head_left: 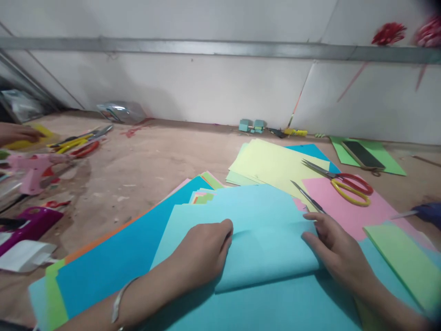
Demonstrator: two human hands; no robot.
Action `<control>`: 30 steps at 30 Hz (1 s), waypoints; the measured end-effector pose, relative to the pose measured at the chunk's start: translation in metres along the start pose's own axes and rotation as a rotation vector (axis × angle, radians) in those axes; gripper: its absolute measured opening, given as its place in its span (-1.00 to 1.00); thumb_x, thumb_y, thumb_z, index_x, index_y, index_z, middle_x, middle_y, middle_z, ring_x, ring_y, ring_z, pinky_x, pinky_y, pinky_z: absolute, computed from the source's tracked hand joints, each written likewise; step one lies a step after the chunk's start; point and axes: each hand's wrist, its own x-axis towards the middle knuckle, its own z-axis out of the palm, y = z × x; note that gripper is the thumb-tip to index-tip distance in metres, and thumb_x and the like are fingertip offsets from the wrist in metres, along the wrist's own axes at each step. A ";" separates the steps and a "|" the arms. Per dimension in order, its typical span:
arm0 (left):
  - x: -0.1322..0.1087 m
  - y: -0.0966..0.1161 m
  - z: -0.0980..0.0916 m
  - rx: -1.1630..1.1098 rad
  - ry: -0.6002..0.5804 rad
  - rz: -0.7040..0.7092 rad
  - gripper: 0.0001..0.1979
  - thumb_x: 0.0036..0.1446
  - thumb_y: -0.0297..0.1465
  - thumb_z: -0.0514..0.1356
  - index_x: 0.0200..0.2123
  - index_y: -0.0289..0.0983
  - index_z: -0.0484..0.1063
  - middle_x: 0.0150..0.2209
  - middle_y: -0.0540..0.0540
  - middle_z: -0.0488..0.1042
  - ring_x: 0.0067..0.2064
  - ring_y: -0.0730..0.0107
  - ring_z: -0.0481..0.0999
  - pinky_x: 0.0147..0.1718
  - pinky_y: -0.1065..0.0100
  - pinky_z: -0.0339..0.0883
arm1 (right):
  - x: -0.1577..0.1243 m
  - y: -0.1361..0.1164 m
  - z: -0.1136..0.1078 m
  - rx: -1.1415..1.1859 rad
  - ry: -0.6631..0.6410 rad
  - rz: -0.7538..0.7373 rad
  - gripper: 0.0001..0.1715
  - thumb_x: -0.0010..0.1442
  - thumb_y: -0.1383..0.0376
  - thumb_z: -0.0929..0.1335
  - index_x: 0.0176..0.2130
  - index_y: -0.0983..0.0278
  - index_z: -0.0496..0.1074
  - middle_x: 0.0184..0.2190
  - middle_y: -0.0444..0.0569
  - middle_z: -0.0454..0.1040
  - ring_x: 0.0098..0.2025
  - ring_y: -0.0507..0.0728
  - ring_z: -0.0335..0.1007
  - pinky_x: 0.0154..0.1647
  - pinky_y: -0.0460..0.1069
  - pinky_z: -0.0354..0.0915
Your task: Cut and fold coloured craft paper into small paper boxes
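Observation:
A sheet of light blue paper [265, 257], folded over along its near edge, lies across other light blue sheets in front of me. My left hand [210, 246] is closed on its left side, fingers curled under and thumb on top. At the right end, my right hand [330, 243] holds the sheet between thumb and fingers. Beneath and to the left fans a stack with a darker blue sheet [120, 253] on top. Beyond the right hand, scissors [349, 184] with red and yellow handles rest on pale yellow paper [275, 161] and pink paper [330, 197].
A pink glue gun [32, 172], a purple device [34, 223] and a white adapter [25, 255] lie at the left. Another person's hand [17, 135] reaches in there. A phone [363, 155] rests on green paper [392, 158], far right. A wall [206, 82] bounds the back.

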 end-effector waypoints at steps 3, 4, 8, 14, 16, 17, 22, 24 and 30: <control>-0.001 0.002 -0.001 0.102 -0.036 -0.061 -0.82 0.29 -0.38 -0.08 -0.28 -0.24 0.29 -0.35 -0.14 0.51 -0.32 0.11 0.50 -0.44 0.27 0.04 | -0.002 0.004 0.003 0.010 -0.003 -0.007 -0.55 0.23 0.10 0.28 0.04 0.25 0.33 -0.58 -0.24 0.26 -0.60 0.04 0.24 -0.56 -0.06 0.25; 0.000 0.002 -0.002 0.119 -0.042 -0.074 -0.82 0.29 -0.38 -0.07 -0.27 -0.24 0.30 -0.34 -0.14 0.52 -0.32 0.10 0.51 -0.44 0.26 0.04 | -0.004 0.006 0.004 -0.014 0.015 -0.036 -0.57 0.23 0.11 0.29 0.03 0.24 0.34 -0.57 -0.23 0.31 -0.60 0.04 0.27 -0.55 -0.06 0.27; 0.005 -0.002 -0.002 0.097 -0.023 -0.099 -0.85 0.31 -0.39 -0.04 -0.24 -0.24 0.30 -0.31 -0.12 0.53 -0.28 0.13 0.52 -0.40 0.28 0.09 | -0.007 0.011 0.008 -0.141 0.091 -0.335 -0.82 0.26 0.23 0.28 -0.17 0.18 0.45 -0.38 -0.09 0.51 -0.39 0.10 0.48 -0.34 -0.04 0.39; 0.011 -0.008 0.000 0.010 0.019 -0.162 -0.90 0.30 -0.36 0.04 -0.26 -0.22 0.30 -0.29 -0.08 0.55 -0.26 0.19 0.51 -0.36 0.32 0.14 | -0.003 0.009 0.013 -0.292 0.164 -0.574 -0.82 0.30 0.36 0.25 -0.23 0.26 0.44 -0.32 0.00 0.50 -0.28 0.09 0.50 -0.29 -0.08 0.39; 0.012 -0.008 0.000 0.007 0.026 -0.162 -0.90 0.31 -0.35 0.05 -0.26 -0.22 0.30 -0.29 -0.07 0.55 -0.27 0.20 0.51 -0.36 0.32 0.14 | -0.002 0.008 0.014 -0.326 0.183 -0.611 -0.80 0.31 0.37 0.24 -0.22 0.29 0.45 -0.31 0.03 0.50 -0.28 0.09 0.50 -0.29 -0.08 0.40; 0.012 -0.009 0.000 0.012 0.030 -0.165 -0.90 0.31 -0.35 0.05 -0.26 -0.22 0.30 -0.29 -0.07 0.55 -0.27 0.20 0.51 -0.35 0.32 0.14 | -0.002 0.008 0.014 -0.337 0.187 -0.624 -0.79 0.31 0.38 0.23 -0.21 0.30 0.45 -0.31 0.04 0.50 -0.29 0.09 0.50 -0.28 -0.07 0.40; 0.012 -0.009 0.000 0.073 0.006 -0.211 -0.87 0.31 -0.31 0.04 -0.26 -0.22 0.31 -0.29 -0.08 0.56 -0.24 0.15 0.53 -0.38 0.30 0.11 | -0.003 0.008 0.015 -0.355 0.200 -0.645 -0.77 0.33 0.38 0.22 -0.21 0.33 0.46 -0.31 0.07 0.49 -0.29 0.09 0.50 -0.28 -0.07 0.40; 0.013 -0.008 -0.001 0.095 -0.006 -0.223 -0.85 0.32 -0.30 0.03 -0.25 -0.22 0.31 -0.29 -0.09 0.56 -0.23 0.14 0.54 -0.40 0.30 0.09 | -0.003 0.009 0.015 -0.355 0.207 -0.643 -0.77 0.32 0.38 0.22 -0.21 0.32 0.46 -0.30 0.06 0.50 -0.29 0.09 0.51 -0.28 -0.07 0.41; 0.012 -0.007 -0.004 0.096 -0.005 -0.214 -0.83 0.34 -0.30 -0.02 -0.22 -0.23 0.29 -0.29 -0.12 0.57 -0.23 0.13 0.55 -0.40 0.32 0.08 | -0.004 0.010 0.012 -0.357 0.180 -0.559 -0.75 0.30 0.35 0.23 -0.21 0.25 0.50 -0.27 0.04 0.54 -0.26 0.13 0.54 -0.25 -0.03 0.46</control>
